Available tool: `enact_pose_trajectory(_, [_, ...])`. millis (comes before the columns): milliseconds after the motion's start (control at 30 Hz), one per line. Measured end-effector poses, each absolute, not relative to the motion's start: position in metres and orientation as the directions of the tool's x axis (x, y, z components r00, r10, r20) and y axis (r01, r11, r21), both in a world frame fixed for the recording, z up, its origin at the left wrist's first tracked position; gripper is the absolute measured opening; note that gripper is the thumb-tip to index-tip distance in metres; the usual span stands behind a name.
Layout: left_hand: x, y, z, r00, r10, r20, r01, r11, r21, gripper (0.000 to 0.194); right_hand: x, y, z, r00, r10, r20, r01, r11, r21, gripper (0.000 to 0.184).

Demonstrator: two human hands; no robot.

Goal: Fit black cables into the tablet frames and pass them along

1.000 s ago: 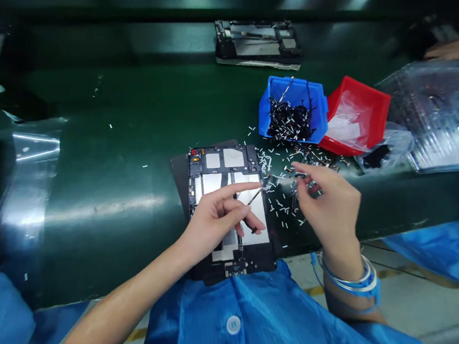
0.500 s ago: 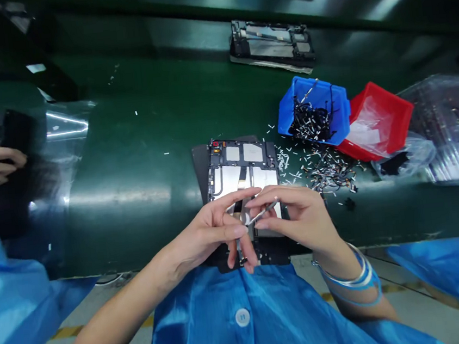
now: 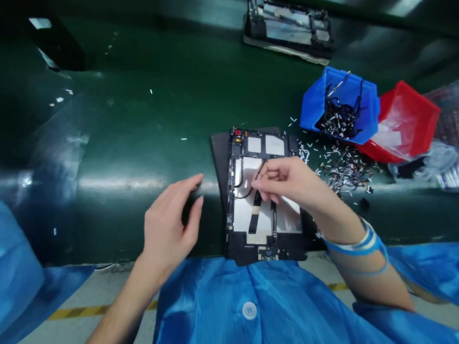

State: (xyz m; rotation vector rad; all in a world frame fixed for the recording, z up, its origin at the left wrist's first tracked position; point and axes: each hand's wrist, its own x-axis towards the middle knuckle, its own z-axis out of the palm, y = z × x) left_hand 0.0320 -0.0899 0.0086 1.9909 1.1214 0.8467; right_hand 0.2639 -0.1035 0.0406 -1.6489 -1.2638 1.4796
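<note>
Head view: the tablet (image 3: pixel 287 216), its inner side up, lies on a dark panel (image 3: pixel 220 159) at the near edge of the bench (image 3: pixel 147 131), square to the person's body, probably so that both hands can reach all of it. Above it, the right hand (image 3: pixel 290 179) pinches a thin dark piece (image 3: pixel 260 169) between thumb and fingers; whether this is a tool or a wire is too small to tell. The fingertip grip seems suited to fine parts and leaves most of the tablet in sight. A black cable (image 3: pixel 243 196) curves near those fingertips. Beside the tablet, the left hand (image 3: pixel 169 222) is empty, thumb and fingers parted, leaving room around the work. The blue bin (image 3: pixel 314 103) of cables (image 3: pixel 335 118) stands beyond the right hand, likely for short reaches, with the red bin (image 3: pixel 419 122) beside it.
</note>
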Motion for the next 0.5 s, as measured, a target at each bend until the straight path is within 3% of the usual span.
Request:
enact_pose_trajectory(100, [0.030,-0.087,0.001,0.611,0.714,0.343,0.516,-0.687,0.512,0.029,0.264,-0.086,0.036,-0.040,0.861,-0.507,0.340,-0.465,-0.817,0.019])
enact_pose_trajectory(200, [0.034,-0.086,-0.001,0.735,0.597,0.321,0.490,-0.796,0.356,0.036,0.263,-0.077,0.036,-0.007,0.850,-0.527,0.436,-0.472,-0.766,0.020])
enact_pose_trajectory(333, [0.038,-0.086,0.001,0.814,0.515,0.269,0.462,-0.854,0.237,0.045,0.265,-0.071,0.038,-0.026,0.838,-0.545,0.521,-0.454,-0.723,0.018])
enact_pose_trajectory(500, [0.037,-0.085,0.001,0.832,0.491,0.258,0.460,-0.871,0.174,0.049,0.266,-0.068,0.037,-0.040,0.844,-0.535,0.571,-0.420,-0.706,0.017])
